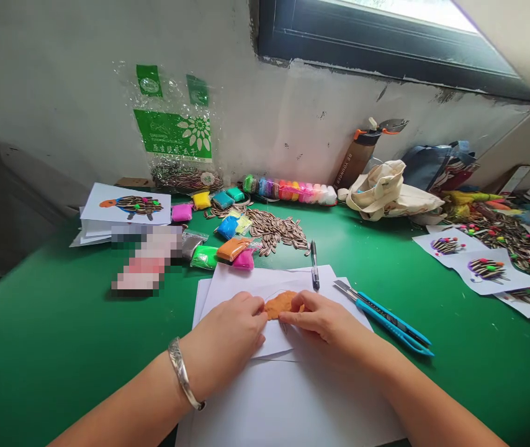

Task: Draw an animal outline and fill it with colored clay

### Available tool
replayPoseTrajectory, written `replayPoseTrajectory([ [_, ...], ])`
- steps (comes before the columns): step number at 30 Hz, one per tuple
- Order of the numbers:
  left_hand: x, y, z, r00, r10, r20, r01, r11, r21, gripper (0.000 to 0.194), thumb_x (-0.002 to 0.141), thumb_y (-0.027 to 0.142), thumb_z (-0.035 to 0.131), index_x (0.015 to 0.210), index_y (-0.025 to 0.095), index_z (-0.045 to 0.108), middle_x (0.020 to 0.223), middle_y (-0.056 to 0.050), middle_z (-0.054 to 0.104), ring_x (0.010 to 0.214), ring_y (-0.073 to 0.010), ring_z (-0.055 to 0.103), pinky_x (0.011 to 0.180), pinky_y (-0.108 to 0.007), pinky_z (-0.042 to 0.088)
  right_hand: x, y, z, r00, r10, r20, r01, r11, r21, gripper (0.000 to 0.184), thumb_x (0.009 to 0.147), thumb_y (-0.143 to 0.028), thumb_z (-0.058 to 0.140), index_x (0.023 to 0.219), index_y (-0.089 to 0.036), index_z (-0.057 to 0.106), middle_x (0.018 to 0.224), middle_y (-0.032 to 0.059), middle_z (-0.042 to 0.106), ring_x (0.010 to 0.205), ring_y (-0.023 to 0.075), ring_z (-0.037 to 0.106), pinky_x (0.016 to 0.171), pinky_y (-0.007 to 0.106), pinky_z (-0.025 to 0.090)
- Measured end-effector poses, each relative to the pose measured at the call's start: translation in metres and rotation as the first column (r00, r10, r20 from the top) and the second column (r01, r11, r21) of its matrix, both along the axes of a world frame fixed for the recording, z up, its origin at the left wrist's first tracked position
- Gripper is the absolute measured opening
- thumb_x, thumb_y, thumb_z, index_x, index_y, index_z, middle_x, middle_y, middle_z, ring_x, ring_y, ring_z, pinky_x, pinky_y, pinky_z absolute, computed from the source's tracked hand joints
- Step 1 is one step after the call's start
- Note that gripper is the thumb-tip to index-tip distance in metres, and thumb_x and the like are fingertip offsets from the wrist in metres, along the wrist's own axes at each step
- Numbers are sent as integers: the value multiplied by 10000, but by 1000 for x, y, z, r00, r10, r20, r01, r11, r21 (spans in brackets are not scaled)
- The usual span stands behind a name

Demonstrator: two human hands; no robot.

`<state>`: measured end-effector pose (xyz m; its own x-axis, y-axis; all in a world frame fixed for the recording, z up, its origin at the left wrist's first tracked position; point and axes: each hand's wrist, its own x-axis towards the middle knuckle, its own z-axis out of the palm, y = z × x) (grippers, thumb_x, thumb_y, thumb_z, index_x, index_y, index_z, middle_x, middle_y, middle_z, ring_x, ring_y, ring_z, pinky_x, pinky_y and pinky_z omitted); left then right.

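Note:
A flattened piece of orange modelling clay (280, 305) lies on a small sheet of white paper (269, 346) that has thin drawn lines on it. My left hand (234, 329), a silver bangle on its wrist, has its fingers curled against the clay's left edge. At the right edge, my right hand (325, 316) pinches the clay between thumb and bent fingers. Larger white sheets (288, 403) are stacked underneath. A black pen (314, 266) lies just above my right hand, and a blue utility knife (386, 313) rests beside blue tweezers (409, 341) to its right.
Clay packets (232, 248) and loose sunflower seeds (277, 230) lie beyond the paper. A seed bag (176, 143) leans on the wall. A turtle picture (130, 203) tops a stack at left. Hedgehog pictures (488, 270), a cloth bag (386, 192) and a bottle (358, 155) are at right.

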<state>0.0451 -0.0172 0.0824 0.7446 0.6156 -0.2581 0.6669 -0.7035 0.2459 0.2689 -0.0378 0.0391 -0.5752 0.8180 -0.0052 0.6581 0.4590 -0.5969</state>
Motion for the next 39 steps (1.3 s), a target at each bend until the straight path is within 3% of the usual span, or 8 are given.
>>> replayPoseTrajectory([
  [5, 0, 0, 0, 1000, 19, -8, -19, 1000, -4, 199, 914, 137, 466, 947, 131, 662, 982, -95, 616, 928, -244, 551, 726, -342, 516, 2, 1, 0, 998, -8, -69, 3, 997, -71, 144, 907, -268, 565, 932, -241, 704, 940, 36, 578, 782, 145, 485, 714, 248, 393],
  [9, 0, 0, 0, 1000, 25, -12, -26, 1000, -15, 209, 923, 147, 454, 969, 136, 658, 993, -100, 612, 949, -249, 548, 749, -352, 515, 3, 0, 1, 997, 16, -70, -20, 998, -58, 151, 897, -232, 569, 955, -243, 708, 969, 40, 580, 815, 151, 502, 739, 254, 407],
  [16, -1, 1, 0, 1000, 20, 17, -19, 999, -30, 229, 919, 128, 444, 1000, 152, 657, 984, -102, 616, 946, -236, 548, 756, -322, 504, 8, 2, -3, 991, 33, -127, -36, 999, -16, 583, 837, 6, 449, 1265, -358, 605, 1051, 46, 542, 896, 141, 555, 813, 263, 457],
  [18, -1, 1, 0, 999, 22, 30, -21, 999, -24, 241, 917, 126, 445, 1032, 161, 654, 976, -98, 616, 950, -236, 548, 768, -325, 505, 7, 2, -5, 995, 35, -98, -35, 999, 7, 629, 825, 17, 457, 1291, -388, 576, 1057, 38, 538, 892, 139, 557, 804, 263, 464],
  [27, 0, 0, 1, 999, 31, 9, -31, 999, -21, 220, 916, 134, 451, 980, 144, 662, 996, -97, 615, 947, -246, 550, 757, -356, 520, 1, -3, 2, 997, 71, 20, -73, 989, 131, 402, 863, -75, 551, 1136, -342, 674, 1156, 34, 572, 963, 168, 531, 816, 267, 450],
  [33, 0, 0, 1, 1000, 22, 10, -22, 1000, -15, 215, 917, 124, 450, 966, 139, 659, 979, -100, 616, 934, -244, 552, 736, -340, 516, 10, 1, -2, 996, 55, -68, -51, 996, 68, 476, 875, -39, 492, 1223, -330, 638, 1149, 62, 561, 942, 151, 572, 806, 266, 477],
  [39, 0, 0, 1, 1000, 27, 14, -27, 1000, -2, 179, 901, 128, 483, 931, 142, 659, 962, -97, 616, 910, -238, 557, 730, -337, 515, 8, 0, 2, 997, 72, -39, -67, 993, 96, 310, 900, -131, 545, 1112, -297, 697, 1049, 53, 599, 882, 153, 567, 750, 246, 474],
])
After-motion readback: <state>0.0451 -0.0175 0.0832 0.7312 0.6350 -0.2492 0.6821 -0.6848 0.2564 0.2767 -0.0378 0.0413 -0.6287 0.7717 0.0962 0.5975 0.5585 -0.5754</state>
